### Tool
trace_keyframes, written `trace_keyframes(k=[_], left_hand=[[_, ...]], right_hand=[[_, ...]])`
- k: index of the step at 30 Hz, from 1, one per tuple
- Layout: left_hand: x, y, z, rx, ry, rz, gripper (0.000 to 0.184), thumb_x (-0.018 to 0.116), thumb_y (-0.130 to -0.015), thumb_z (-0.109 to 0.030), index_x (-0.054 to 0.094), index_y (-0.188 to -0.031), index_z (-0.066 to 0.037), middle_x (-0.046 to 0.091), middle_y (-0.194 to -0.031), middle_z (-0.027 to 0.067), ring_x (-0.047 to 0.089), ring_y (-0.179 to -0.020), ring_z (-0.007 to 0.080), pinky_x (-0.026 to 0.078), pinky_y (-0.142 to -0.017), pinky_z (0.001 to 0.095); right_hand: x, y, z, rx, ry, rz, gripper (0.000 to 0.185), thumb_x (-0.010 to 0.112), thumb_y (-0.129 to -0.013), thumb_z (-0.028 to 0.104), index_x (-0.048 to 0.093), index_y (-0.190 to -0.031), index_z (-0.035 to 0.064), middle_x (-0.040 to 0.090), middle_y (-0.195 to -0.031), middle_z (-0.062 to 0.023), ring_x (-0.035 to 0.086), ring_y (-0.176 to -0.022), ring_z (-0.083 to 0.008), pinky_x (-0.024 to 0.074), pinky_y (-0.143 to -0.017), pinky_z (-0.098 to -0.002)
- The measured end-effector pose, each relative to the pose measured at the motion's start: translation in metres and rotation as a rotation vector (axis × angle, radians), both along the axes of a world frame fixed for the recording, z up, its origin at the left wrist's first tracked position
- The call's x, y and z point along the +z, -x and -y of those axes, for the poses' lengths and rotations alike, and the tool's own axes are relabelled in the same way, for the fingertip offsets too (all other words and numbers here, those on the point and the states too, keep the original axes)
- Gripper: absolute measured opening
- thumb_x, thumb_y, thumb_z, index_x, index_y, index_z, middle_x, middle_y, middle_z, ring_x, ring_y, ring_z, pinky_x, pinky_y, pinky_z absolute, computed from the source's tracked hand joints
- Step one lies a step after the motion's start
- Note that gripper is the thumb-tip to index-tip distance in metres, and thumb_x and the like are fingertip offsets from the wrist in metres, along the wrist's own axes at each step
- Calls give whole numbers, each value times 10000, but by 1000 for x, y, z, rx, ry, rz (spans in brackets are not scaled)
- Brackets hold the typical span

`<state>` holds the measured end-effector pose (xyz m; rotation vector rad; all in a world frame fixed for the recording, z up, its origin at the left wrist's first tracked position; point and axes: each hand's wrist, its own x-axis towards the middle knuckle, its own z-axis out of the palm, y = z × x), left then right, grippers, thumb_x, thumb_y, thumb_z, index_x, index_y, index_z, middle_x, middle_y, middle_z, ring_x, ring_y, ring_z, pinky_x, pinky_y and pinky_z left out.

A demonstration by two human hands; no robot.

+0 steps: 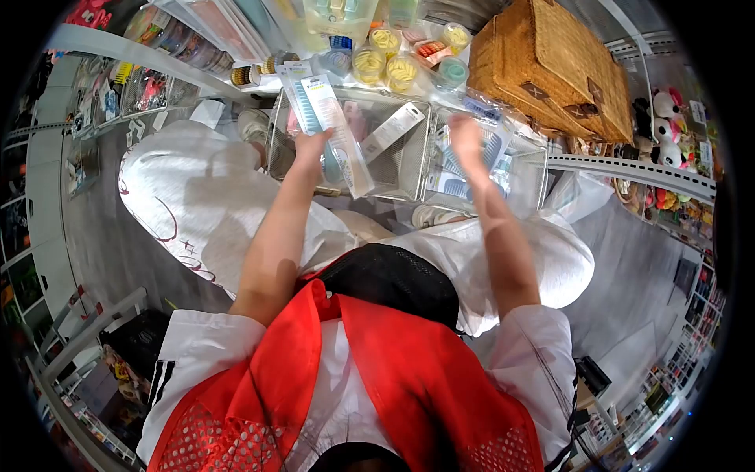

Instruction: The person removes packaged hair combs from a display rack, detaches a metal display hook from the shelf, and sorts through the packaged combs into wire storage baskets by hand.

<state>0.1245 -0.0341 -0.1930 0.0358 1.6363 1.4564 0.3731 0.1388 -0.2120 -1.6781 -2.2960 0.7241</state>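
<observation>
My left hand (313,148) is closed around packaged combs (305,101), a light-blue one showing through its clear wrapper. A long white-and-clear package (343,138) lies across them in the same grip, its contents hard to make out. Both are above the left half of a wire mesh basket (427,149). Inside that half rest a white narrow package (392,132) and something pink (355,118). Over the right half is my right hand (467,143), smeared by motion, so its fingers are unclear. Beneath and beside it lie blue combs in packaging (497,148).
Behind the basket, a shelf holds several clear tubs with yellow items (401,72) and coiled hair ties (453,71). A wicker case (543,71) stands at the right. A metal shelf rail (637,167) runs beside my knee. Plush toys (668,130) hang at far right.
</observation>
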Motion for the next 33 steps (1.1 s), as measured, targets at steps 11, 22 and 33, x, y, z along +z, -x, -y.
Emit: trace_keyframes(k=[11, 22, 33], left_hand=[[22, 15, 43, 54, 72, -44, 359, 588, -770, -36, 504, -1114, 26, 580, -1025, 92, 565, -878, 205, 439, -762, 320], [-2, 13, 3, 56, -79, 149, 319, 561, -768, 4, 515, -1082, 35, 587, -982, 111, 585, -853, 230, 472, -734, 339], [-5, 3, -2, -223, -111, 183, 359, 542, -768, 13, 478, -1121, 24, 557, -1047, 100, 562, -925, 217, 457, -786, 333]], right_hand=[[-157, 127, 17, -793, 614, -246, 377, 609, -758, 232, 539, -1011, -39, 590, -968, -167, 569, -956, -300, 473, -772, -367], [-60, 82, 13, 24, 706, -682, 370, 641, -758, 102, 530, -1096, -1, 592, -1022, -57, 551, -902, -139, 431, -780, -281], [-28, 95, 18, -214, 1039, -580, 466, 624, -774, 285, 505, -1108, -18, 591, -959, -101, 555, -857, -191, 433, -707, -312]])
